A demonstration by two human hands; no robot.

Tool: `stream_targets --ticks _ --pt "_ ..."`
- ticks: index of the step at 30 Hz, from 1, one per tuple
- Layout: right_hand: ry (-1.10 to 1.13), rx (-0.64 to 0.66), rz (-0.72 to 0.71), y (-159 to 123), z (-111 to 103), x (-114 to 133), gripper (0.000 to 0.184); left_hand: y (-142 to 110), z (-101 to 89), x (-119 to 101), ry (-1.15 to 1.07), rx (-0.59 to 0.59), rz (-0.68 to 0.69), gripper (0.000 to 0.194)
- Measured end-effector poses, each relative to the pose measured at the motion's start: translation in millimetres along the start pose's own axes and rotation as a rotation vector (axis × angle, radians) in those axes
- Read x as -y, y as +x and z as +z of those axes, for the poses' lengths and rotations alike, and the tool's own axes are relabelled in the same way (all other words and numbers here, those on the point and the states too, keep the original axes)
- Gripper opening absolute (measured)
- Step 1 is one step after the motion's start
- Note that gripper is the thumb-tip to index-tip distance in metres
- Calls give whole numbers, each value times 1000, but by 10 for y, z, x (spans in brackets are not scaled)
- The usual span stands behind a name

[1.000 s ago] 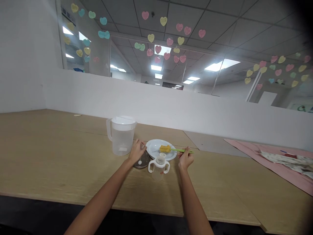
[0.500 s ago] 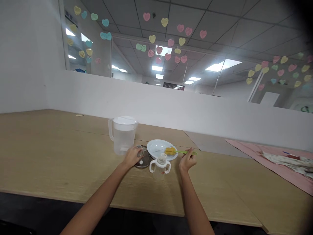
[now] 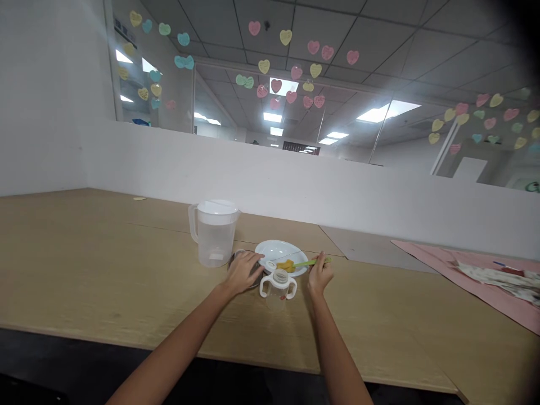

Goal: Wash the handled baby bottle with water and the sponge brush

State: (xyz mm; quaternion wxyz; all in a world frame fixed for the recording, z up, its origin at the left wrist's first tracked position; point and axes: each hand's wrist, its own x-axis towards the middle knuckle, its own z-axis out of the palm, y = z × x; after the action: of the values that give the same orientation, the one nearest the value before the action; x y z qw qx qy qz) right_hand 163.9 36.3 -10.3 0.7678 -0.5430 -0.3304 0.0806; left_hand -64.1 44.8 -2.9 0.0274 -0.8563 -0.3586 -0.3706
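A clear two-handled baby cup (image 3: 278, 283) stands on the wooden table (image 3: 105, 281) between my hands. My right hand (image 3: 319, 275) is closed on the green handle of a bottle brush (image 3: 295, 264), whose yellow sponge head lies over the near rim of a white plate (image 3: 278, 251), just above the cup's mouth. My left hand (image 3: 243, 270) lies over a dark round lid (image 3: 253, 274) beside the cup, fingers curled on it. A translucent plastic jug (image 3: 214, 232) with a white lid stands just behind my left hand.
A pink cloth (image 3: 455, 267) with a patterned cloth (image 3: 502, 275) on it lies at the far right of the table. A low white partition (image 3: 295, 191) runs along the table's back edge. The table's front edge is close below my forearms.
The brush head has come down from over the plate toward the cup's mouth. My left hand has shifted right over the dark lid, closer to the cup.
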Motion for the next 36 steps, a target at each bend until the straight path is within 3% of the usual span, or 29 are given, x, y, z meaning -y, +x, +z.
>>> stream_targets --ticks 4,7,13,19,23,26,30,36 --pt "-44 8 -53 -26 9 4 53 11 122 -90 -57 111 103 36" --pt "-63 -1 -72 -34 10 -13 53 11 177 -80 -57 120 107 34" --pt "-126 156 -96 -26 42 -68 56 176 139 -84 -11 142 50 35" --pt "-104 125 -77 58 65 -121 57 472 64 -205 52 271 -138 43" --pt "-24 77 59 119 49 -172 54 527 83 -245 43 216 -153 29" --pt "60 114 166 127 33 -172 51 504 105 -237 -20 161 -146 27" --pt "228 114 296 105 24 -87 49 429 101 -191 -133 22 -128 20" --pt "406 159 458 91 13 68 42 237 28 -1 -234 -85 -76 28"
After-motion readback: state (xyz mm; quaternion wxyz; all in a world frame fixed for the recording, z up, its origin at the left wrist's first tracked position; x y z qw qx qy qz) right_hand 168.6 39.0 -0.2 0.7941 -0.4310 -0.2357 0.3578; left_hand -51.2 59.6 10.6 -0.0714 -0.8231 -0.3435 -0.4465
